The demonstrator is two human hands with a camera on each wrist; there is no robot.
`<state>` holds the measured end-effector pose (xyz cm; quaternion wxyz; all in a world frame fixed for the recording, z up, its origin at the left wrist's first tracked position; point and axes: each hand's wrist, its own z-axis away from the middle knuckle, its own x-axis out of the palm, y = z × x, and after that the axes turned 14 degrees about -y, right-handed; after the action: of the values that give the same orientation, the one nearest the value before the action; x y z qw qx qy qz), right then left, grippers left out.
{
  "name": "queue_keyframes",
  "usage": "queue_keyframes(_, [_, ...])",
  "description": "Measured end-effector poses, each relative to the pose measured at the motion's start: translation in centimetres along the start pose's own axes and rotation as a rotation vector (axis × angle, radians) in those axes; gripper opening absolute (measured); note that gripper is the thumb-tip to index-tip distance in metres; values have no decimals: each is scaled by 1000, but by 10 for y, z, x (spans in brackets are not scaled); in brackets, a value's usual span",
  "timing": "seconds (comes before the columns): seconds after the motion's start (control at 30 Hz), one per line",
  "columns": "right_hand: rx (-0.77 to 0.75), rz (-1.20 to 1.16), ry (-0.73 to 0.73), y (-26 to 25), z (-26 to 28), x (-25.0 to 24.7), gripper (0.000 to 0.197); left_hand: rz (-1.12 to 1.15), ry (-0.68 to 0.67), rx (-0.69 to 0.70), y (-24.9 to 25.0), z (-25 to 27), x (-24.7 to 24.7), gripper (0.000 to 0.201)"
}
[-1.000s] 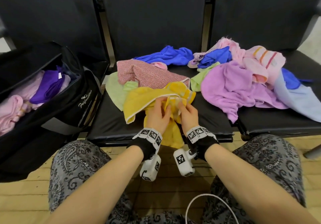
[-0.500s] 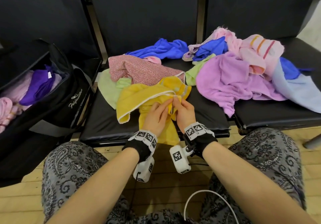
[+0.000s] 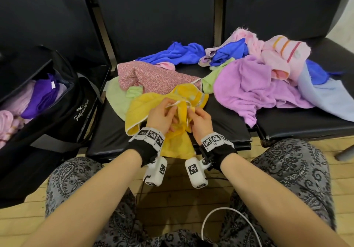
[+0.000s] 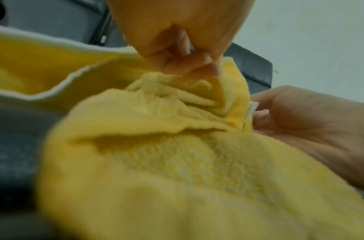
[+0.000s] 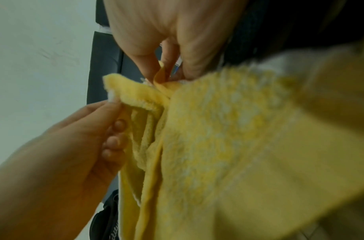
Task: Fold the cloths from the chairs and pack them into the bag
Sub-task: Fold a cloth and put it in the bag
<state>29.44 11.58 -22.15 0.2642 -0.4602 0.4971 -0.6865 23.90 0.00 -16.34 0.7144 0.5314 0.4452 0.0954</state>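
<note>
A yellow cloth (image 3: 145, 105) with a white hem lies bunched on the middle chair seat (image 3: 107, 141), one end hanging over the front edge. My left hand (image 3: 162, 114) pinches its white-edged fold, and my right hand (image 3: 199, 116) pinches the cloth right beside it. In the left wrist view the left hand (image 4: 189, 65) has curled fingers on the yellow cloth (image 4: 156, 154). In the right wrist view the right hand (image 5: 168, 68) nips the yellow cloth (image 5: 218, 129) between thumb and fingers. The black bag (image 3: 63, 116) stands open at left, holding folded pink and purple cloths.
Unfolded cloths cover the seats: a speckled pink one (image 3: 153, 76), light green (image 3: 116, 97), blue (image 3: 176, 55), lilac (image 3: 249, 87), striped pink (image 3: 283, 55) and pale blue (image 3: 329, 97). Black chair backs rise behind. My patterned trouser knees and a white cable (image 3: 216, 216) are below.
Both hands have stayed together on the yellow cloth, working along its white hem. The head view has shifted slightly downward and left.
</note>
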Motion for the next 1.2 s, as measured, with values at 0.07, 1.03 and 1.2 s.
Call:
queue_keyframes(0.07, [-19,14,-16,1,0,0,25,-193,118,93,-2,-2,-6,12])
queue_keyframes(1.03, [0,-29,-111,-5,6,3,22,-649,-106,60,13,-18,-4,19])
queue_keyframes(1.2, [16,223,-189,-26,14,-4,17,-780,-257,92,28,-8,-22,28])
